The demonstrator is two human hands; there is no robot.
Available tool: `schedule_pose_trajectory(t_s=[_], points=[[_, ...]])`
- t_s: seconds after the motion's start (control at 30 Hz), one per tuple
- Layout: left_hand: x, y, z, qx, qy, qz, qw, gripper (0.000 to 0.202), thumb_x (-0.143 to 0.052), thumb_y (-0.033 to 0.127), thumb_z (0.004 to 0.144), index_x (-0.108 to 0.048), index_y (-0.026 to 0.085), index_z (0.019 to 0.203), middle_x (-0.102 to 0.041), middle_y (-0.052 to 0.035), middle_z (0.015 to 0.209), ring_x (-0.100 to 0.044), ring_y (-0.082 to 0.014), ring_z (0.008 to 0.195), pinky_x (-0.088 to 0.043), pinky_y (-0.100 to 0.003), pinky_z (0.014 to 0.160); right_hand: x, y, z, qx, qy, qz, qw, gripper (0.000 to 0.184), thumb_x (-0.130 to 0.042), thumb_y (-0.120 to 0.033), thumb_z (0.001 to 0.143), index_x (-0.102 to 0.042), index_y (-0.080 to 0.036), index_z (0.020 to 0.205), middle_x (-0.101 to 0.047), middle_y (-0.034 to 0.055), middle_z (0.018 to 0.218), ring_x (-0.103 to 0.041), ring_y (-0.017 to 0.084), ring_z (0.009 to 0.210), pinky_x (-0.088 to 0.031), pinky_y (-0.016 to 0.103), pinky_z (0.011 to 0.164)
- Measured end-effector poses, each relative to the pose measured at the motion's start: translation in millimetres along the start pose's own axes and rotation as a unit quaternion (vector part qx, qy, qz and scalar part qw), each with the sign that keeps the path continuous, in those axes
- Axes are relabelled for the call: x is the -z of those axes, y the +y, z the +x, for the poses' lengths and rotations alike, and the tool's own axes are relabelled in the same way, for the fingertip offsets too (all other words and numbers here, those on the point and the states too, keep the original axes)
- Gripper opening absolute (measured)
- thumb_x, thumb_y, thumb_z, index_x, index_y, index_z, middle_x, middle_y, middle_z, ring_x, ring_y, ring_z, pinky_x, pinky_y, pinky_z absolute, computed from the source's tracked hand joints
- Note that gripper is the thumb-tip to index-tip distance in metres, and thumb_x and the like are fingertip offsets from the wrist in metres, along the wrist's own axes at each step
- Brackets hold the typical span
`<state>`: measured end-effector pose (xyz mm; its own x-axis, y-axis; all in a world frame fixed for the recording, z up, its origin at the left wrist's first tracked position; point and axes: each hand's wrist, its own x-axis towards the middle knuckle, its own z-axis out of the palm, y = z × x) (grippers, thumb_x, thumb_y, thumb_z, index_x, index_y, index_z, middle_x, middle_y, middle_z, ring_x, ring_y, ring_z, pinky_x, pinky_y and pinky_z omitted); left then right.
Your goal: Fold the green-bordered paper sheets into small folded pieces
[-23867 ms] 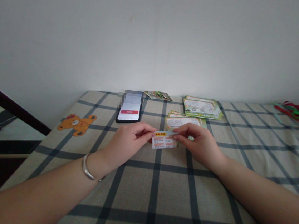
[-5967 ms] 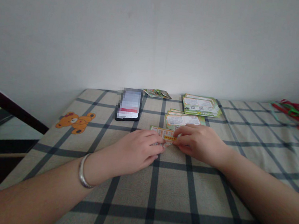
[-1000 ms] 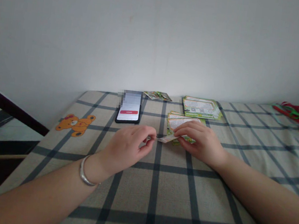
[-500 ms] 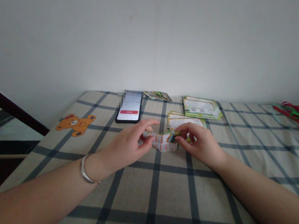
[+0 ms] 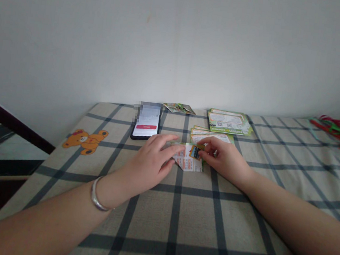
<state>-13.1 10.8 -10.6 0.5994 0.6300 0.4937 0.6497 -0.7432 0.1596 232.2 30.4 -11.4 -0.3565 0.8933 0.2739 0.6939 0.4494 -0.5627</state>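
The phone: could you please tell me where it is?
In the head view the phone lies at the far edge of the tablecloth, just beyond the left hand and left of the leaflets.

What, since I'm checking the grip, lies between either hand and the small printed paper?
Nothing visible does. The left hand has its fingers on the left edge of the small printed paper, and the right hand pinches its upper right corner. The card stack and the phone lie farther back.

Soft, dim, even light here: my left hand (image 5: 150,164) throws barely a shadow on the checked tablecloth (image 5: 178,214). I see the phone (image 5: 146,127) screen glowing brightest, and the picture stretches toward its edges.
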Motion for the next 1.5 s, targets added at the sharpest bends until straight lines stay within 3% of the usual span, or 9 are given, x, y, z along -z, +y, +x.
schedule_pose_trajectory(t_s=[0.13,0.27,0.47,0.7,0.87,1.07,1.33,1.5], points=[[0.9,0.2,0.8,-0.044,-0.019,0.033,0.998,0.033,-0.054,0.012,0.087,-0.062,0.024,0.116,-0.05,-0.0071,0.133,-0.039,-0.0267,0.126,-0.039,-0.05,0.106,0.2,-0.6,-0.4,-0.004,-0.008,-0.022,1.0,0.023,-0.058,-0.027,0.084,-0.061,-0.023,0.107,-0.062,-0.0026,0.071,-0.056,0.012,0.061,-0.04,0.025,0.057],[1.5,1.8,1.1,-0.104,-0.051,0.04,0.992,0.025,-0.052,0.018,0.091,-0.065,0.024,0.111,-0.059,-0.0036,0.125,-0.045,-0.0244,0.121,-0.042,-0.046,0.103,0.1,-0.8,-0.2,-0.003,-0.008,-0.042,0.999,0.028,-0.057,-0.028,0.085,-0.06,-0.025,0.113,-0.064,-0.0022,0.073,-0.058,0.013,0.062,-0.041,0.025,0.059],[2.4,3.3,-0.1,-0.108,-0.074,0.048,0.99,0.027,-0.051,0.02,0.092,-0.064,0.024,0.116,-0.063,-0.0034,0.122,-0.051,-0.0229,0.116,-0.043,-0.045,0.1,2.6,-0.2,-1.5,0.012,-0.005,-0.063,0.998,0.021,-0.05,-0.02,0.085,-0.063,-0.022,0.101,-0.068,0.0007,0.079,-0.058,0.014,0.064,-0.043,0.026,0.06],[0.7,0.7,-2.2,-0.087,-0.097,0.034,0.991,0.029,-0.051,0.021,0.092,-0.062,0.025,0.118,-0.062,-0.0037,0.123,-0.052,-0.0222,0.115,-0.045,-0.044,0.099,18.7,6.2,3.6,0.17,-0.124,-0.047,0.976,0.036,-0.051,-0.001,0.069,-0.064,-0.021,0.096,-0.066,0.0016,0.093,-0.06,0.016,0.084,-0.046,0.03,0.076],[2.8,2.2,0.1,-0.1,-0.095,0.03,0.99,0.028,-0.052,0.019,0.091,-0.061,0.02,0.117,-0.062,-0.0047,0.123,-0.053,-0.0219,0.115,-0.045,-0.042,0.101,22.7,4.0,3.2,0.203,-0.153,-0.007,0.967,0.031,-0.059,-0.005,0.072,-0.065,-0.019,0.1,-0.064,0.0038,0.099,-0.059,0.016,0.092,-0.048,0.031,0.083],[2.4,1.3,-0.6,-0.104,-0.095,0.026,0.99,0.026,-0.052,0.019,0.091,-0.062,0.023,0.115,-0.061,-0.0047,0.125,-0.052,-0.0219,0.116,-0.045,-0.043,0.101,21.9,1.3,-0.3,0.229,-0.139,-0.011,0.964,0.03,-0.059,-0.007,0.077,-0.07,-0.022,0.101,-0.061,0.0054,0.102,-0.057,0.016,0.094,-0.047,0.031,0.084],[1.1,-1.1,-1.2,-0.11,-0.096,0.001,0.989,0.028,-0.053,0.018,0.09,-0.062,0.024,0.116,-0.06,-0.0047,0.126,-0.052,-0.022,0.117,-0.045,-0.044,0.1,26.0,6.2,1.8,0.254,-0.131,-0.052,0.957,0.014,-0.063,-0.026,0.085,-0.074,-0.028,0.093,-0.061,0.0014,0.079,-0.055,0.015,0.076,-0.041,0.03,0.07],[0.6,0.2,-1.1,-0.12,-0.098,-0.012,0.988,0.027,-0.054,0.018,0.09,-0.064,0.023,0.114,-0.061,-0.0059,0.122,-0.053,-0.0216,0.116,-0.044,-0.044,0.102,27.0,-2.5,0.1,0.277,-0.091,-0.045,0.956,0.01,-0.062,-0.026,0.086,-0.072,-0.025,0.089,-0.065,0.004,0.088,-0.057,0.018,0.087,-0.042,0.035,0.081]])
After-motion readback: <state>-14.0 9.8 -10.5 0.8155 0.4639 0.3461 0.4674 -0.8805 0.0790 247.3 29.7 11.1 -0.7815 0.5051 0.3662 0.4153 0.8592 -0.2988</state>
